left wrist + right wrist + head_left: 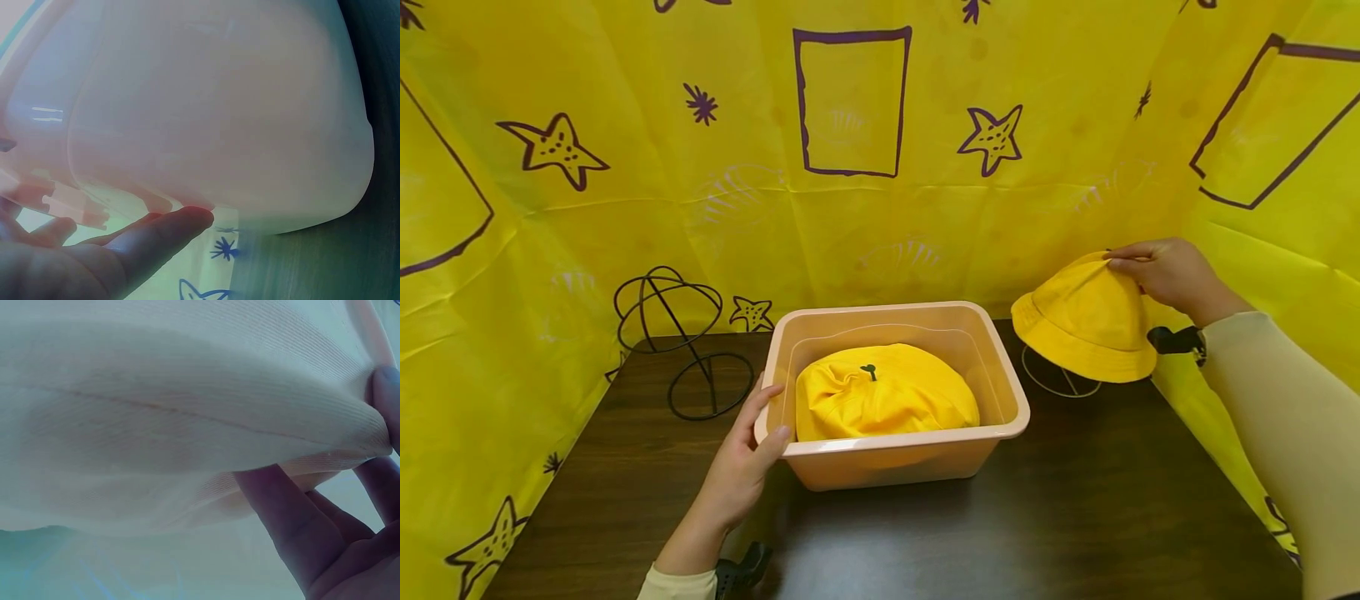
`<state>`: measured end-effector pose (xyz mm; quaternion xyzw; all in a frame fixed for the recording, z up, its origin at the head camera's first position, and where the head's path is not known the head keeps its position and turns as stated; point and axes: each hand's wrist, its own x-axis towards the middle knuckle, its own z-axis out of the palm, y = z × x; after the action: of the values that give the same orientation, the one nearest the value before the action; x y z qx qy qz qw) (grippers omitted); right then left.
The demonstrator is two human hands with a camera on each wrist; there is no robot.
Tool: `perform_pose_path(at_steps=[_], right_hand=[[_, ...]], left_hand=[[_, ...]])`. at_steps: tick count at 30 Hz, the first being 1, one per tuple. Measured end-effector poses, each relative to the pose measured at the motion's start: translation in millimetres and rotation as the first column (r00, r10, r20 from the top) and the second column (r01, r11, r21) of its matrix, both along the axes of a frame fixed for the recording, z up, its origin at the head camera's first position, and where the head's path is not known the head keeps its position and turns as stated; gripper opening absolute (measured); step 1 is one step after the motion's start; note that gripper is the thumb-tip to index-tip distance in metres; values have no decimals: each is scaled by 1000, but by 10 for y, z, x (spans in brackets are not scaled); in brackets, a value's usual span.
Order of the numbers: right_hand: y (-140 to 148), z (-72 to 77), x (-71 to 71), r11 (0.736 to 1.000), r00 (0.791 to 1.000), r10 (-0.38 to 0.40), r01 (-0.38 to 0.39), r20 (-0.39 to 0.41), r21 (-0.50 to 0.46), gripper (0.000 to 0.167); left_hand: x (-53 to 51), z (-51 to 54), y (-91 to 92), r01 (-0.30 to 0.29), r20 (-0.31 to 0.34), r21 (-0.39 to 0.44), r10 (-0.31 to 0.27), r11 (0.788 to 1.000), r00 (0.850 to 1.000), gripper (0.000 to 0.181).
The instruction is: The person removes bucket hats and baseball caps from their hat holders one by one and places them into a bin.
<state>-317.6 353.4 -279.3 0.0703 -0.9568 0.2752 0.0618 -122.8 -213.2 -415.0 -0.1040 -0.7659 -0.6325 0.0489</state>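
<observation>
My right hand (1172, 271) pinches the crown of a yellow bucket hat (1086, 321) at the right of the table. The hat sits over a wire hat stand (1060, 387), of which only the lower ring shows. In the right wrist view, thumb and fingers take up a fold of the hat's cloth (156, 425). My left hand (737, 462) grips the left rim of a peach plastic tub (895, 458), thumb over the edge. In the left wrist view its fingers lie against the tub's outer wall (219, 125). Another yellow hat (902, 396), with a small green sprout, lies inside the tub.
A bare black wire hat stand (700, 358) stands at the back left of the dark wooden table (1037, 525). Yellow cloth (745, 217) printed with starfish and frames hangs close behind the table and along both sides.
</observation>
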Motion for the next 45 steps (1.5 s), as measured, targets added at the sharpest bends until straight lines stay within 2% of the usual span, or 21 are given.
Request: perform_pose_path(at_steps=[6, 12, 19, 22, 23, 24, 26, 27, 30, 34, 35, 39, 44, 45], right_hand=[[49, 16, 37, 999, 999, -25, 24, -28, -31, 59], [111, 31, 89, 983, 999, -42, 46, 24, -180, 64], [246, 17, 99, 929, 996, -48, 70, 69, -362, 68], [308, 4, 113, 881, 994, -53, 92, 97, -464, 68], [330, 1, 122, 856, 993, -51, 97, 105, -507, 64], [355, -4, 132, 813, 992, -37, 99, 119, -574, 57], [409, -10, 152, 708, 990, -11, 106, 140, -698, 42], [437, -11, 163, 649, 989, 0, 114, 150, -753, 35], [510, -7, 185, 416, 983, 39, 149, 181, -897, 21], [588, 12, 195, 195, 980, 41, 184, 196, -963, 22], [609, 18, 198, 164, 981, 38, 184, 193, -969, 22], [701, 58, 217, 80, 984, 25, 174, 177, -981, 22], [778, 138, 241, 78, 981, -92, 178, 170, -981, 32], [795, 155, 247, 89, 977, -126, 185, 173, -979, 35]], left_hand=[[-2, -8, 0, -3, 0, -9, 3, 1000, 1000, 51], [-2, -2, 4, -4, 4, -15, 5, 1000, 1000, 51], [-10, 4, 8, -5, 4, -24, 5, 1000, 1000, 52], [-11, 7, 9, -4, 5, -22, 4, 1000, 1000, 52], [-10, 9, 11, -3, 7, -19, 3, 1000, 1000, 52], [-10, 10, 12, -2, 8, -17, 2, 1000, 1000, 52], [-9, 14, 15, 0, 13, -12, 0, 1000, 1000, 52], [-7, 16, 16, -1, 15, -12, 1, 1000, 1000, 52], [-5, 18, 17, -2, 15, -10, 2, 1000, 1000, 52], [0, 16, 15, -1, 9, -11, 1, 1000, 1000, 52], [1, 14, 15, 0, 8, -9, 0, 1000, 1000, 52], [8, 7, 16, 2, 8, -4, -2, 1000, 1000, 52], [16, 5, 18, 3, 3, -5, -3, 1000, 1000, 51], [18, 5, 18, 3, 1, -7, -3, 1000, 1000, 50]])
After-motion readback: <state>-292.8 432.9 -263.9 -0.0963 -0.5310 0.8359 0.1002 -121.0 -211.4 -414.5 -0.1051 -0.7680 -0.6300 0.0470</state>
